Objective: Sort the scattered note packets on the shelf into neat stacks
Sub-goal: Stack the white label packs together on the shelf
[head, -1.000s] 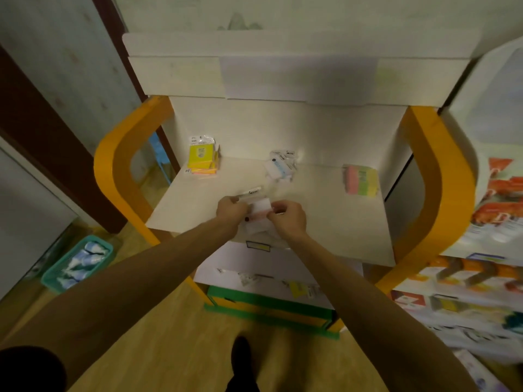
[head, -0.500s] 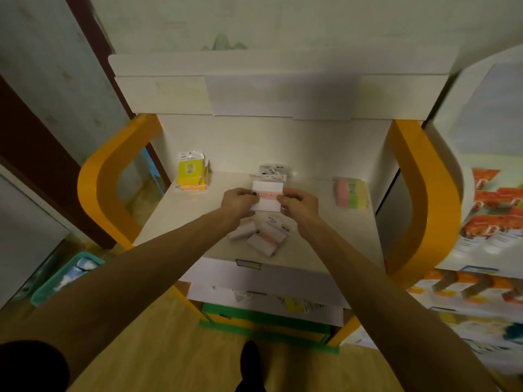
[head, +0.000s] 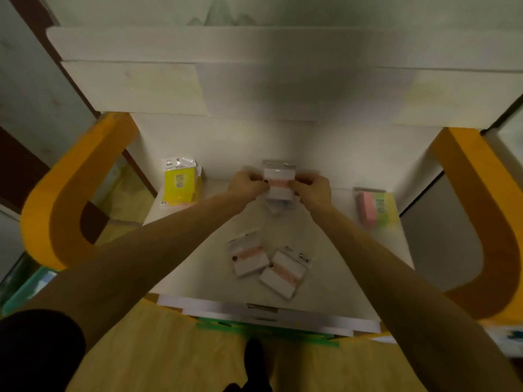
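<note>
Note packet pinched by both hands, left, right, above shelf

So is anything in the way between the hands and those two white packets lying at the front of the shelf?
Nothing visible. Both hands, left hand and right hand, hold a white packet at the back. Bare shelf lies between them and the two front packets.

Your shelf lies bare between two front packets and the pink-green pad, bare again left of centre, yellow packet blocking the back-left corner, orange side frames closing both flanks
</note>
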